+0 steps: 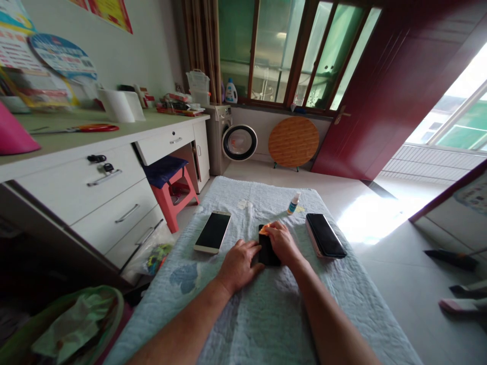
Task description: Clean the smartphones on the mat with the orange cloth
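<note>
A black phone [267, 252] lies face up in the middle of a table covered with a pale blue quilted cloth [266, 314]. My left hand [241, 262] rests on the phone's left edge, fingers curled against it. My right hand [282, 242] presses an orange cloth [264, 229] onto the phone's far end, fingers closed over it. A gold-edged phone [213, 231] lies to the left. Another black phone in a pink case [325, 235] lies to the right. A small spray bottle [293, 203] stands beyond the hands.
A white desk with drawers [95, 187] runs along the left, a red stool [173, 190] under it. A green-lined bin [61, 324] sits at lower left. A washing machine [232, 137] and a round wooden tabletop [293, 142] stand by the far wall.
</note>
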